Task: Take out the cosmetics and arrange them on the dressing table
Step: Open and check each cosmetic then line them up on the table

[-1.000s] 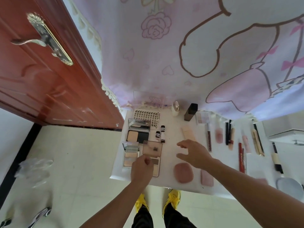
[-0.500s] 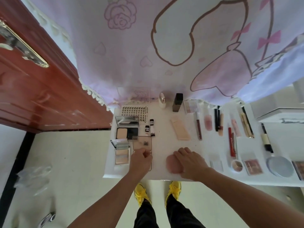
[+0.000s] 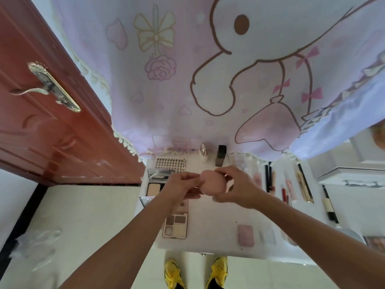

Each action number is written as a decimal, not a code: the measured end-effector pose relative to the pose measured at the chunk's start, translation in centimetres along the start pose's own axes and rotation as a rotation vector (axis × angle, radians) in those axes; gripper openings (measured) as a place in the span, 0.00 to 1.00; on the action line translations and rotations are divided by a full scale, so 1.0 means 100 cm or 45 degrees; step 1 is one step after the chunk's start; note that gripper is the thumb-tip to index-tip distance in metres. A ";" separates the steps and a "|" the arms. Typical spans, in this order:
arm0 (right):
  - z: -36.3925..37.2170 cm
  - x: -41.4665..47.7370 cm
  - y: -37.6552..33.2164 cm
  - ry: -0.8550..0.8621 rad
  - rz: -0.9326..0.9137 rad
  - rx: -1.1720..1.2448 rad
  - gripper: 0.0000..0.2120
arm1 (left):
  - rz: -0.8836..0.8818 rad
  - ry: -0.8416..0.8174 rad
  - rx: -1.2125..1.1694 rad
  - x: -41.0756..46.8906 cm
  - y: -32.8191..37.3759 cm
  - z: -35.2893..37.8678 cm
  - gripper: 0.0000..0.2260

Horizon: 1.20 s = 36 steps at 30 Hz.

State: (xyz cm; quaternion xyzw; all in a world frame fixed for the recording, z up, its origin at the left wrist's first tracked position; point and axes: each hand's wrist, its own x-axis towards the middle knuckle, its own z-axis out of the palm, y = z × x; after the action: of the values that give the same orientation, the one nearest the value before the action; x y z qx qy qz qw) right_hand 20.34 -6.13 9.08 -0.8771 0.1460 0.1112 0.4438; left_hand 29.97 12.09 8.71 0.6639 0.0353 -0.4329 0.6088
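Holding a pink puff (image 3: 212, 182) between both hands, I have it raised over the middle of the dressing table (image 3: 218, 222), toward its back edge. My left hand (image 3: 183, 185) pinches the puff's left side with its fingertips. My right hand (image 3: 237, 187) curls its fingers round the right side. Near the front edge, an open eyeshadow palette (image 3: 175, 226) lies flat, with a small pink case (image 3: 245, 234) to its right, well apart. At the left edge sits an open powder compact (image 3: 155, 188), and a sheet of false lashes (image 3: 170, 163) lies behind it in the back left corner. A white bottle (image 3: 203, 155) and a black bottle (image 3: 221, 155) stand upright at the back edge. Lipsticks and pencils (image 3: 285, 188) lie in rows toward the right edge. A pink cartoon curtain (image 3: 208, 69) hangs behind the table.
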 end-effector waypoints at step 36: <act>-0.075 -0.010 -0.079 -0.139 0.346 1.108 0.16 | 0.392 -0.057 -0.363 -0.038 0.074 0.010 0.13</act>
State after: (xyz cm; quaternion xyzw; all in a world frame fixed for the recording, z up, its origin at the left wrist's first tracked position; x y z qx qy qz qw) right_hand 22.72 -7.61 19.65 -0.5750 0.2692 0.1429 0.7593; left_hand 31.33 11.22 16.89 0.5587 -0.0191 -0.3402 0.7562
